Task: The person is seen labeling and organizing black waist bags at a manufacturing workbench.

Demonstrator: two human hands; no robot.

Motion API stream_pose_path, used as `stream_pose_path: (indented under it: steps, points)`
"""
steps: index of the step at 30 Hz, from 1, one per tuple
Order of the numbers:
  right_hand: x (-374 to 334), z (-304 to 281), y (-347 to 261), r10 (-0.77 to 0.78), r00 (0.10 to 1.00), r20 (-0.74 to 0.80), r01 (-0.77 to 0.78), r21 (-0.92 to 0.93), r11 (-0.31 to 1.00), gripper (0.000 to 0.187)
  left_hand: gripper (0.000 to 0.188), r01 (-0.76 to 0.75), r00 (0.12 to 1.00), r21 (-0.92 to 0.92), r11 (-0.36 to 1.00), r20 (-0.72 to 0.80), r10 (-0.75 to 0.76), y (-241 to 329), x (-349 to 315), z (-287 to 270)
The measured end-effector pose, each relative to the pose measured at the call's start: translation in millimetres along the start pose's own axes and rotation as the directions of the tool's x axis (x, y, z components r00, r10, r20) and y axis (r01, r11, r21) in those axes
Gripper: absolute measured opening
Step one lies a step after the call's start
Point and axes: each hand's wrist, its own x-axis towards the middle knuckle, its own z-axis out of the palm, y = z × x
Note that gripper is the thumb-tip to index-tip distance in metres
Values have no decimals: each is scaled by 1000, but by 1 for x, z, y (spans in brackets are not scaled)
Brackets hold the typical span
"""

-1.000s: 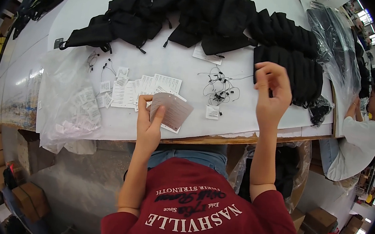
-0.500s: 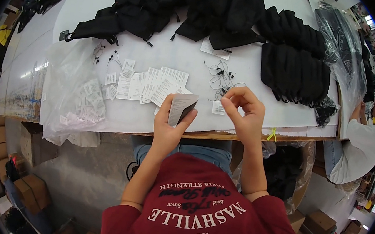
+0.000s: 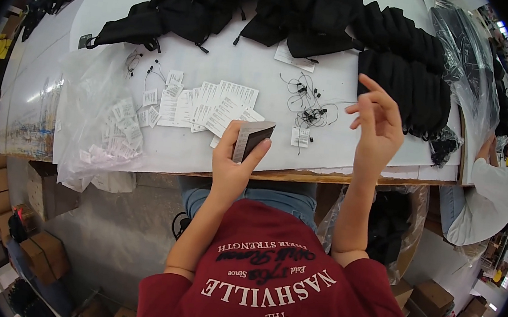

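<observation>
My left hand [image 3: 231, 167] is closed on a hang tag [image 3: 257, 135] near the table's front edge. The tag has a pale printed side and a black side; whether it is one tag or a stack I cannot tell. To the right, my right hand [image 3: 379, 131] is raised over the table with its fingers apart and nothing visible in them. Between the hands lies a tangle of black tag strings [image 3: 312, 114] with a small white label [image 3: 300, 137] below it. Fanned-out white printed cards [image 3: 228, 111] lie just beyond my left hand, with smaller white labels [image 3: 150, 98] beside them.
Black fabric pouches [image 3: 306, 15] with cord pulls are heaped across the back; more stand in rows [image 3: 403, 90] at the right. A clear plastic bag of labels [image 3: 100, 117] hangs over the front edge at left. Another person [image 3: 489, 189] is at the far right.
My right hand has moved right and slightly up, away from the strings, and its fingers have spread. My left hand keeps the tag, turned so more of its black side shows.
</observation>
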Motion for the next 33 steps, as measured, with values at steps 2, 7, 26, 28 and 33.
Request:
stream_pose_path:
  steps: [2, 7, 26, 28, 33]
  points:
    - [-2, -2, -2, 12, 1000, -4, -12, -2, 1000, 8, 18, -20, 1000, 30, 999, 9, 20, -1, 0, 0]
    - [-20, 0, 1, 204, 964, 172, -230, 145, 962, 7, 14, -93, 995, 101, 991, -33, 97, -3, -2, 0]
    - [-57, 22, -9, 181, 885, 428, -124, -157, 980, 8, 32, -465, 859, 451, 762, 23, 511, 7, -6, 6]
    - [-58, 22, -10, 196, 882, 428, -147, -146, 978, 8, 33, -502, 830, 492, 711, 45, 556, 7, -6, 5]
    - [-67, 28, -7, 107, 927, 359, -47, -173, 984, 9, 34, -526, 797, 535, 661, 41, 602, 6, -6, 8]
